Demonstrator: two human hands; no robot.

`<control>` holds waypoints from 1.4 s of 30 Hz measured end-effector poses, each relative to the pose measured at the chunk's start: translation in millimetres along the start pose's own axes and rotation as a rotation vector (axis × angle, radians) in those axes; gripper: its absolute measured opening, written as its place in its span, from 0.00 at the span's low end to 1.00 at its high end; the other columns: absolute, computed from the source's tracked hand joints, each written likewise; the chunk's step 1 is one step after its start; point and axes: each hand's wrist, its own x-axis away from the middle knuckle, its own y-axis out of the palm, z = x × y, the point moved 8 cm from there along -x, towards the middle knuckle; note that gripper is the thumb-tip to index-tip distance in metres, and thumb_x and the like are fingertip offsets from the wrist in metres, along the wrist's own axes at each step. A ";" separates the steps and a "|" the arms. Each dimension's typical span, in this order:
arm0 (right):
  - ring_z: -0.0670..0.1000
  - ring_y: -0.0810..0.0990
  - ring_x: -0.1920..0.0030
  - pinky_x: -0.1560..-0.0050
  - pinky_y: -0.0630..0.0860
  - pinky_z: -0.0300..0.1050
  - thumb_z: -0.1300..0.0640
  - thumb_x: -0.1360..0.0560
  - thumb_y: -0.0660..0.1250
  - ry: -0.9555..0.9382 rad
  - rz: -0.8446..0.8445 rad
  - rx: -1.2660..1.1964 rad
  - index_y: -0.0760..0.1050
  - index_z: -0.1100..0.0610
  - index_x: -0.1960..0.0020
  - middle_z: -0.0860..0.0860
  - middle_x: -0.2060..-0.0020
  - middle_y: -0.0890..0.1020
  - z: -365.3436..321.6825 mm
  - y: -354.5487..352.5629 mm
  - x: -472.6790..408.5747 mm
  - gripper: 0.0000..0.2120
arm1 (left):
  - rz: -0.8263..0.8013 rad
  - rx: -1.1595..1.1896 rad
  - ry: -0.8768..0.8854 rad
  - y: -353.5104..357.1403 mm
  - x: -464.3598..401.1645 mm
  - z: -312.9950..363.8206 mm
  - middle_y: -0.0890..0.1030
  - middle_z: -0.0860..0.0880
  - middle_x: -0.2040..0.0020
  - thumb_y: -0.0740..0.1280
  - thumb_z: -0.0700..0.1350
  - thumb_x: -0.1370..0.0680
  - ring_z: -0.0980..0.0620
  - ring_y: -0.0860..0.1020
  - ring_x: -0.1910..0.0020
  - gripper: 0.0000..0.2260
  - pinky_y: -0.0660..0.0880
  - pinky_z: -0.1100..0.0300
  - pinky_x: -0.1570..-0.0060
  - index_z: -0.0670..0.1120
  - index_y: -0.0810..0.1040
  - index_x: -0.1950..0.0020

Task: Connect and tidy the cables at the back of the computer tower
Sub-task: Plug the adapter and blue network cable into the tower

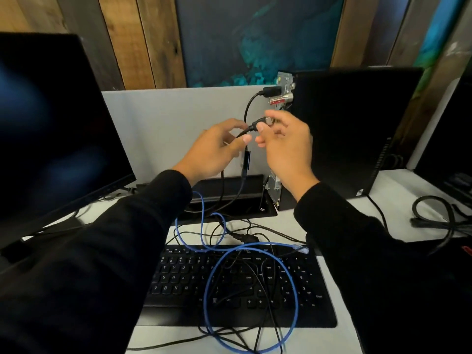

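Observation:
A black computer tower [344, 129] stands at the right with its metal back panel [282, 95] facing left. One black plug [272, 91] sits in the panel near the top. My right hand [286, 146] pinches a black cable connector [263, 121] with a silver tip, just left of the panel. My left hand [214, 149] holds the same cable a little behind the connector. A small black adapter [67, 159] hangs below my left hand. A blue network cable [255, 297] lies looped over the keyboard, its clear plug [301, 249] free.
A black keyboard [237, 284] lies in front under tangled thin black cables. A dark monitor [51, 129] stands at the left. A cable slot [229, 200] opens in the white desk behind the keyboard. Coiled black cable [434, 213] lies at the right. A grey divider stands behind.

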 end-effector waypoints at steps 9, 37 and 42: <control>0.46 0.84 0.65 0.50 0.82 0.57 0.61 0.21 0.69 -0.095 0.056 0.163 0.80 0.53 0.52 0.46 0.66 0.83 -7.1 -19.0 -24.6 0.04 | 0.186 -0.077 -0.076 -21.6 -29.4 -9.9 0.82 0.48 0.63 0.66 0.49 0.16 0.54 0.78 0.67 0.10 0.77 0.55 0.60 0.47 0.82 0.53; 0.54 0.76 0.35 0.24 0.59 0.58 0.58 0.19 0.59 -0.571 0.285 0.606 0.82 0.57 0.39 0.52 0.41 0.82 -28.4 -24.2 -81.7 0.15 | 0.137 -0.043 -0.180 -28.7 -147.5 27.9 0.88 0.50 0.55 0.72 0.47 0.21 0.55 0.82 0.50 0.07 0.75 0.63 0.49 0.46 0.88 0.54; 0.55 0.77 0.35 0.24 0.58 0.57 0.58 0.19 0.59 -0.580 0.297 0.617 0.82 0.57 0.39 0.52 0.40 0.82 -27.3 -23.4 -82.8 0.15 | 0.086 0.207 -0.305 -25.6 -156.4 20.2 0.87 0.52 0.63 0.77 0.40 0.26 0.55 0.84 0.53 0.09 0.80 0.58 0.46 0.50 0.87 0.65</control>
